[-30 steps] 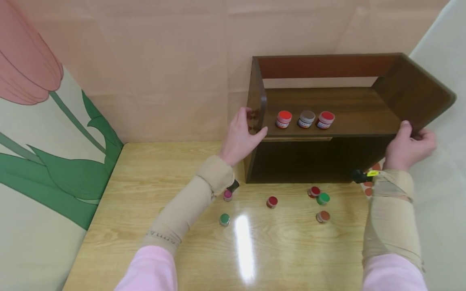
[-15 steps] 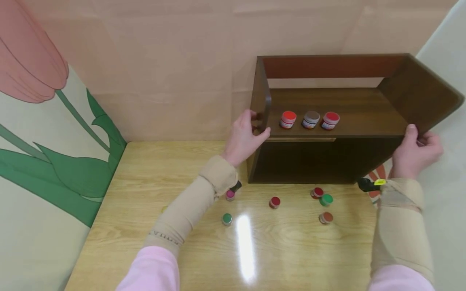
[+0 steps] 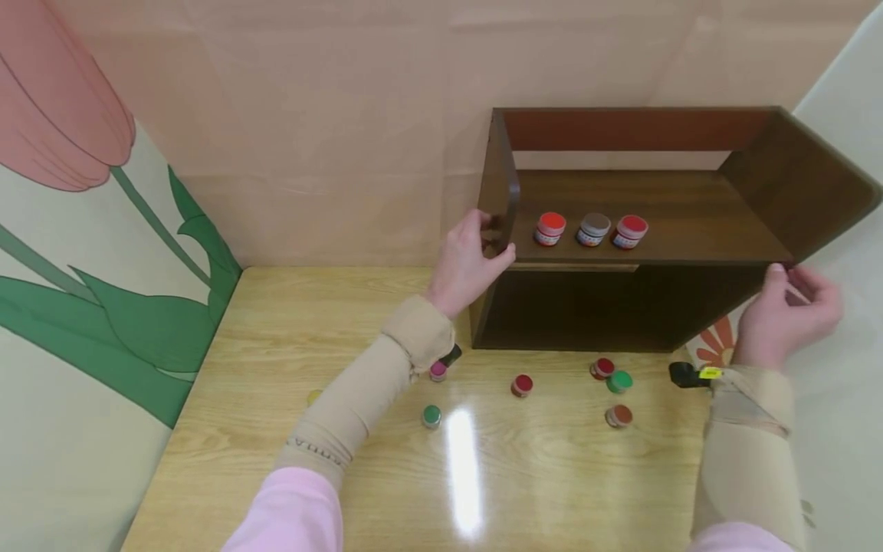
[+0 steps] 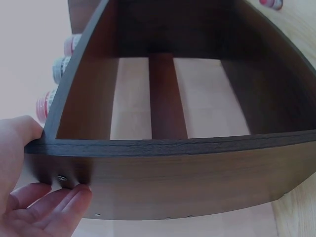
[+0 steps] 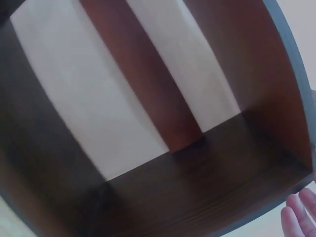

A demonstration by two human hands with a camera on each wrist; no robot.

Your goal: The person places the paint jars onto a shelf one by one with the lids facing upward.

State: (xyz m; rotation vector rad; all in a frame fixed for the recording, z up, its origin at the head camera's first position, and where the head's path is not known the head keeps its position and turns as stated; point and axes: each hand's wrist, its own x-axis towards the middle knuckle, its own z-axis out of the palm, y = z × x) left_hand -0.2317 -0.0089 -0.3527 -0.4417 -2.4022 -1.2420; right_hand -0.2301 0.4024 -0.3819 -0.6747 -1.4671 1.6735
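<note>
A dark brown wooden shelf unit [image 3: 648,211] stands at the back right of the table. My left hand [image 3: 465,264] grips its left side panel near the front corner; in the left wrist view the thumb lies at the front edge and the fingers [image 4: 69,207] curl against the outer face. By the front right corner is my right hand [image 3: 786,314], thumb and fingers loosely bent with nothing between them. In the right wrist view its fingertips [image 5: 296,210] are just outside the panel. On the upper board sit an orange-red paint jar [image 3: 549,229], a grey-brown jar [image 3: 593,230] and a crimson jar [image 3: 630,231].
More small jars lie on the wooden table [image 3: 359,491]: a purple one [image 3: 438,372], a dark green one [image 3: 431,416], a dark red one [image 3: 522,385], a brighter green one [image 3: 619,382] and a brown one [image 3: 618,415]. A white wall panel [image 3: 848,429] borders the right side.
My right hand has come off the shelf's right panel, dropping slightly toward me. The left hand keeps its hold. The whole scene has shifted a little right in the head view.
</note>
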